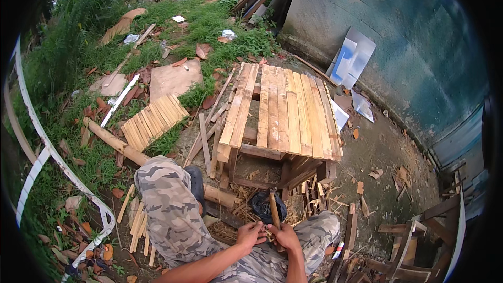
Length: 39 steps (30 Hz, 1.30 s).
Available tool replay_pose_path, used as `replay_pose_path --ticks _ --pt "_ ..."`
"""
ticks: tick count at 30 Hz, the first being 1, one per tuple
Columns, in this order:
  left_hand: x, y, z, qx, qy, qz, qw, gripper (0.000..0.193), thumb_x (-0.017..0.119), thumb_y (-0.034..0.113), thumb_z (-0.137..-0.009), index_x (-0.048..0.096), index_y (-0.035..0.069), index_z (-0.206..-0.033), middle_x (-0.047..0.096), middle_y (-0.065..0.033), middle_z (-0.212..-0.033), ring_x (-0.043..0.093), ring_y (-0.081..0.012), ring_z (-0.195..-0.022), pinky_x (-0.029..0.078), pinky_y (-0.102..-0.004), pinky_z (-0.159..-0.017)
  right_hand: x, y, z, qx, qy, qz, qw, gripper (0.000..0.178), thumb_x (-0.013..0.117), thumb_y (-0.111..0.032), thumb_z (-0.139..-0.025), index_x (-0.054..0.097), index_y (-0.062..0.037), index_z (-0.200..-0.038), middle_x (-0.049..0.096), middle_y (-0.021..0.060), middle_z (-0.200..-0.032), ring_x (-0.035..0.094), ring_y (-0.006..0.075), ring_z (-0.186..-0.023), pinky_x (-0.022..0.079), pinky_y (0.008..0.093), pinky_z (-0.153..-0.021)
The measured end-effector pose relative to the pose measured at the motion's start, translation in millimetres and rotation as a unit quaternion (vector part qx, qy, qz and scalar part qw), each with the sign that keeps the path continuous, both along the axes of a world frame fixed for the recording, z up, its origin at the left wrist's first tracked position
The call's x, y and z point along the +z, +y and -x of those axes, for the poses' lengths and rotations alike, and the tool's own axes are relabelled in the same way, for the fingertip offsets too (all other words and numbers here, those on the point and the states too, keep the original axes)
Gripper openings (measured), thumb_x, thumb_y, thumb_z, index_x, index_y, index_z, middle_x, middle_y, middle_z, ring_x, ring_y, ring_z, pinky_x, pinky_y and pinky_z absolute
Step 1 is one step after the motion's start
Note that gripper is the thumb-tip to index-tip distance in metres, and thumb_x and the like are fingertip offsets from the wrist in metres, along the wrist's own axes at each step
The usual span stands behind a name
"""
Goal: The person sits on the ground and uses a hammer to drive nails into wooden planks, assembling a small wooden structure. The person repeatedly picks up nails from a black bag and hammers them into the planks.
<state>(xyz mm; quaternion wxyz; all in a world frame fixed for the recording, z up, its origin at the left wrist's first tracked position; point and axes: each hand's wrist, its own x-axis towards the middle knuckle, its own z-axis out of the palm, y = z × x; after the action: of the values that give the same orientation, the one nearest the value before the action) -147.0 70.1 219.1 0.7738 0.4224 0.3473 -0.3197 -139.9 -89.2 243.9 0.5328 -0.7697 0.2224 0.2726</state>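
My right hand (285, 237) is wrapped round the wooden handle of a hammer (274, 208), held upright above my lap; its head is hard to make out. My left hand (250, 236) is closed in a pinch, fingertips meeting those of my right hand, and anything between them is too small to name. Just beyond my hands a black plastic bag (260, 205) lies open on the ground among wood shavings, partly behind the handle. Further ahead stands a low wooden frame topped with bamboo slats (296, 112), with a gap between the left slats and the rest.
A bamboo pole (115, 140) lies at the left beside a panel of joined slats (154, 122). Loose slats (137, 228) lie by my left leg. A flat board (175, 79) rests on the grass. Scrap wood (403, 251) is piled at the right, near a blue-green wall (387, 36).
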Motion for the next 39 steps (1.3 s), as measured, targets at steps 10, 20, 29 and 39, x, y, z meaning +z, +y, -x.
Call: replay_pose_path --ticks 10,20,29,39 --pt "14 7 -1 -0.065 -0.124 -0.046 0.989 0.028 0.065 0.029 -0.102 0.069 0.002 -0.111 0.067 -0.0007 -0.092 0.062 -0.0088 -0.082 0.061 -0.0268 -0.066 16 36 12 -0.152 -0.114 -0.019 0.982 0.031 0.078 -0.007 -0.088 0.052 0.0007 -0.102 0.065 0.006 -0.076 0.059 0.0113 -0.056 0.044 0.0249 -0.046" --pt "19 15 -5 -0.061 -0.234 -0.115 0.963 0.032 0.069 0.029 -0.099 0.073 -0.001 -0.11 0.072 -0.0056 -0.083 0.067 -0.0104 -0.068 0.058 -0.0264 -0.059 29 53 13 -0.176 -0.108 -0.008 0.978 0.03 0.078 -0.007 -0.086 0.052 -0.0014 -0.099 0.063 0.0048 -0.074 0.057 0.01 -0.052 0.043 0.025 -0.043" --pt "2 15 -3 -0.043 -0.143 -0.046 0.988 0.025 0.068 0.024 -0.099 0.068 0.001 -0.11 0.071 -0.0061 -0.096 0.068 -0.0114 -0.083 0.058 -0.0275 -0.069 -5 49 13 -0.177 -0.116 -0.005 0.977 0.031 0.078 -0.008 -0.086 0.052 -0.0029 -0.101 0.061 0.003 -0.071 0.053 0.0087 -0.047 0.04 0.0243 -0.04" --pt "57 25 -23 0.037 -0.268 -0.148 0.951 0.019 0.064 0.019 -0.102 0.063 0.001 -0.108 0.068 -0.0044 -0.096 0.067 -0.0108 -0.082 0.056 -0.025 -0.07 -5 55 11 -0.183 -0.107 -0.015 0.977 0.032 0.082 -0.018 -0.087 0.055 -0.0029 -0.095 0.057 0.0 -0.065 0.051 0.0079 -0.047 0.038 0.0245 -0.039"
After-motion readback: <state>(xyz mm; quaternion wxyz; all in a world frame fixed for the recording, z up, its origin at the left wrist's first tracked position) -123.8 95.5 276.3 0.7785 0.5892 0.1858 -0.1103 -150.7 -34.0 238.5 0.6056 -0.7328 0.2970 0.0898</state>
